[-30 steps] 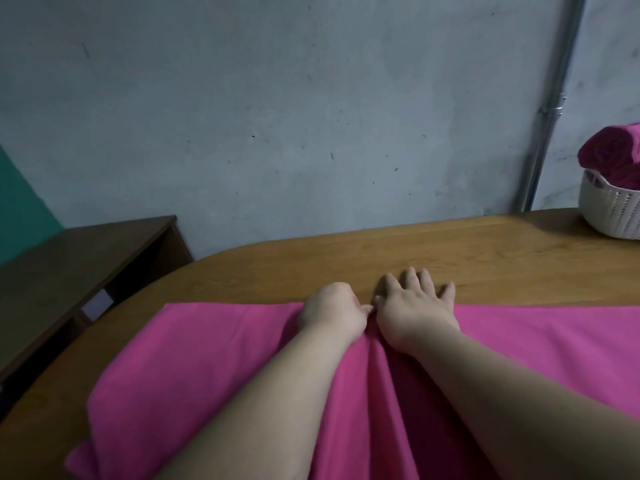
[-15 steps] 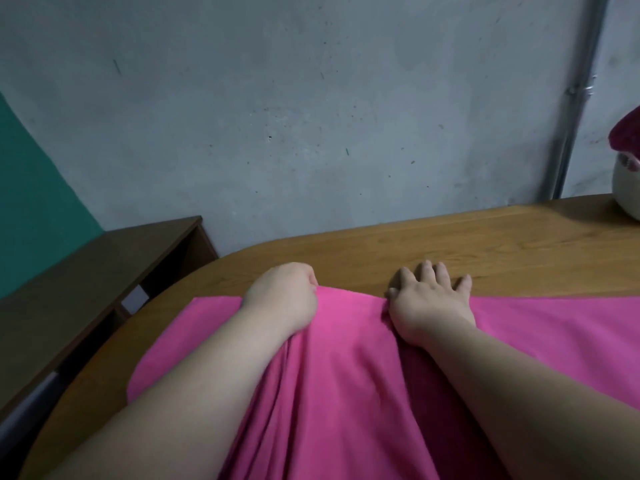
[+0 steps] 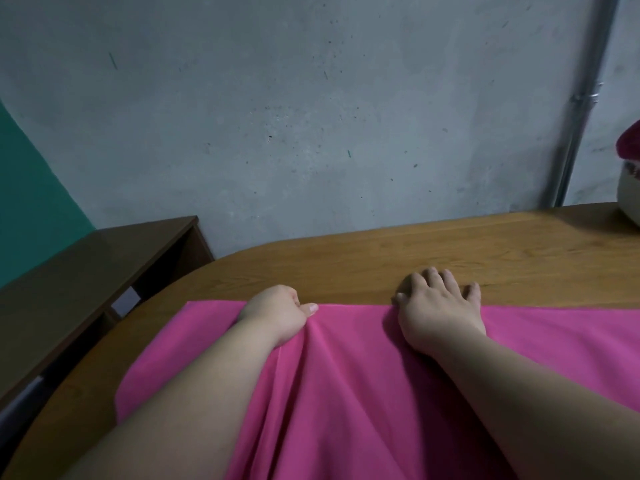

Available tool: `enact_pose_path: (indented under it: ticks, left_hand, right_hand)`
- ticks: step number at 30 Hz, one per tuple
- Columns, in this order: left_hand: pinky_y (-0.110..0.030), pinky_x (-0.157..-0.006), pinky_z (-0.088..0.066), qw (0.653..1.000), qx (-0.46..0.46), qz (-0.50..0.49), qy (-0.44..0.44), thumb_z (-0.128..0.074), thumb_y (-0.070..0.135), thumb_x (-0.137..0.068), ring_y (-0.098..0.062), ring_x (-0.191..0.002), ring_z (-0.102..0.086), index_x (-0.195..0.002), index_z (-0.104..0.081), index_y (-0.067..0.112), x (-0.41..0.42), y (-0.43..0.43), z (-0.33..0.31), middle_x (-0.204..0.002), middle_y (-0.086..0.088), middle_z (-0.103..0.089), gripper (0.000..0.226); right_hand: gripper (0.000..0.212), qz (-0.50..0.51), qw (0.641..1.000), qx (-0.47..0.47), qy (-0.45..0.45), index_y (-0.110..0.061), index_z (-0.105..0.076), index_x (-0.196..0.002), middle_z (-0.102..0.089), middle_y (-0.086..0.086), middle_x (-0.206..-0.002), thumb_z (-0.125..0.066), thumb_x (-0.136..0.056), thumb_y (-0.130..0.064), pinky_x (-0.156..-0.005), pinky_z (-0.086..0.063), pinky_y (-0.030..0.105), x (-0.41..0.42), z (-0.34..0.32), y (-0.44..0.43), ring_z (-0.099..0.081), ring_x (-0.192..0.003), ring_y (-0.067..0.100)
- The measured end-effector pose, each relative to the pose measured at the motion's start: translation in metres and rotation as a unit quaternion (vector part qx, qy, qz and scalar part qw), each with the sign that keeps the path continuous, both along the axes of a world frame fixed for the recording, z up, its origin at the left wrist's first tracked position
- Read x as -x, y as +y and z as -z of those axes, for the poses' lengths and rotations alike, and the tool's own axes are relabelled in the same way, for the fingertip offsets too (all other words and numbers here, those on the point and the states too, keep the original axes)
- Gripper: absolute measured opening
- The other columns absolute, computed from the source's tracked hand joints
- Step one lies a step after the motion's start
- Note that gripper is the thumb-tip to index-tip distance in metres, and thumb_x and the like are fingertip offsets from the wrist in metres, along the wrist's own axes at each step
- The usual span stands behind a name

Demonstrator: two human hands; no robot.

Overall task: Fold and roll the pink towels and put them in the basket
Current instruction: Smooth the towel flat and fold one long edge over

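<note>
2 bare, full forearms [image 3: 519,393], uncovered as far as the view reaches, end in a left hand [image 3: 276,315] and a right hand [image 3: 439,308]. Short, plain fingernails show on the left thumb [image 3: 311,308] and the right hand's fingers [image 3: 431,276].

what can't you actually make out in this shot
Head view only.
Basket: cut off by the right edge, only a sliver of wall shows.
Towels in it: mostly out of frame, number unclear.
Left hand: fingers curled under the hand, hidden by its back.
Pink towel: near end cut by the bottom edge, partly under the forearms.
</note>
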State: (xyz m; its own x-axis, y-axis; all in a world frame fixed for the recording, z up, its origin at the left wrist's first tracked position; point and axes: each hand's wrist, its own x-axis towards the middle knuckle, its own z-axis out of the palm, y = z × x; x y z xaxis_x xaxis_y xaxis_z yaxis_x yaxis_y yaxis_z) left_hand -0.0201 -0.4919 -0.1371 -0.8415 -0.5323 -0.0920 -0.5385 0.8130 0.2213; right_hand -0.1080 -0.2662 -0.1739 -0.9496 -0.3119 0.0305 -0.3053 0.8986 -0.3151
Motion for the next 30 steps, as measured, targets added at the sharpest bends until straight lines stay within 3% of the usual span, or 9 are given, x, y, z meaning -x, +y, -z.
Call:
enact_pose_path:
  ticks: [6,12,15,18,21,25,27,30]
  left_hand:
    - [-0.03,-0.078,-0.047,1.0,-0.002,0.0,-0.018,-0.059,0.064,-0.088,-0.025,-0.102,-0.065,-0.098,-0.069,0.019,0.005,-0.002,-0.002,-0.105,0.0,-0.071,0.047]
    - [-0.03,-0.082,-0.049,1.0,-0.019,0.011,-0.013,-0.06,0.064,-0.088,-0.026,-0.106,-0.065,-0.104,-0.071,0.017,0.003,-0.001,-0.008,-0.109,-0.002,-0.072,0.05]
    - [-0.026,-0.073,-0.045,0.998,-0.063,0.02,0.009,-0.066,0.052,-0.089,-0.023,-0.099,-0.066,-0.088,-0.07,0.019,-0.002,-0.003,-0.008,-0.1,0.001,-0.073,0.033]
    - [-0.023,-0.069,-0.046,0.989,-0.138,0.012,0.055,-0.069,0.022,-0.083,-0.016,-0.088,-0.066,-0.072,-0.066,0.024,-0.014,-0.009,-0.011,-0.087,0.006,-0.071,0.012]
    - [-0.023,-0.068,-0.051,0.996,-0.086,0.034,0.015,-0.058,0.014,-0.08,-0.014,-0.081,-0.066,-0.073,-0.067,0.02,-0.037,-0.021,-0.022,-0.084,0.005,-0.072,0.013]
    - [-0.024,-0.057,-0.046,0.986,-0.059,0.081,-0.13,-0.047,0.004,-0.082,-0.02,-0.077,-0.063,-0.078,-0.061,0.021,-0.069,-0.041,-0.036,-0.084,0.004,-0.067,0.022]
    - [-0.022,-0.056,-0.039,0.987,-0.032,0.072,-0.139,-0.043,0.001,-0.085,-0.019,-0.086,-0.061,-0.085,-0.063,0.022,-0.073,-0.048,-0.047,-0.092,0.003,-0.067,0.028]
    - [-0.023,-0.067,-0.041,0.989,0.052,0.05,-0.127,-0.04,0.0,-0.089,-0.025,-0.101,-0.064,-0.107,-0.07,0.013,-0.058,-0.055,-0.061,-0.11,-0.005,-0.069,0.037]
  right_hand:
    - [0.059,0.055,0.998,-0.026,-0.031,-0.025,-0.022,-0.155,-0.023,0.008,-0.164,-0.027,-0.097,-0.033,-0.118,-0.002,0.068,-0.005,-0.016,-0.024,-0.006,-0.154,0.033]
    - [0.063,-0.076,0.997,0.011,-0.021,-0.023,-0.028,-0.152,-0.03,0.008,-0.158,-0.036,-0.094,-0.046,-0.119,-0.004,0.064,-0.027,-0.02,-0.101,-0.01,-0.153,0.031]
    - [0.05,-0.092,0.996,-0.012,-0.009,-0.026,-0.04,-0.14,-0.032,0.01,-0.156,-0.027,-0.095,-0.045,-0.118,-0.003,0.066,-0.028,-0.009,-0.104,-0.013,-0.151,0.033]
    - [0.044,-0.095,0.995,0.001,-0.009,-0.032,-0.045,-0.132,-0.034,0.01,-0.154,-0.023,-0.096,-0.04,-0.117,-0.002,0.067,-0.026,-0.007,-0.104,-0.014,-0.15,0.033]
    - [0.047,-0.092,0.996,-0.001,-0.004,-0.033,-0.047,-0.133,-0.034,0.009,-0.153,-0.02,-0.095,-0.039,-0.117,-0.002,0.067,-0.027,-0.007,-0.107,-0.014,-0.149,0.032]
    - [0.049,-0.085,0.996,0.001,0.001,-0.032,-0.047,-0.134,-0.033,0.01,-0.154,-0.019,-0.095,-0.039,-0.117,-0.002,0.067,-0.028,-0.006,-0.107,-0.013,-0.15,0.033]
    - [0.048,-0.085,0.996,-0.003,-0.003,-0.032,-0.048,-0.132,-0.034,0.01,-0.153,-0.02,-0.094,-0.04,-0.116,-0.003,0.067,-0.028,-0.005,-0.106,-0.014,-0.149,0.032]
    - [0.046,-0.089,0.996,-0.008,-0.007,-0.033,-0.049,-0.132,-0.034,0.01,-0.153,-0.024,-0.094,-0.045,-0.117,-0.003,0.067,-0.028,-0.005,-0.107,-0.014,-0.149,0.032]
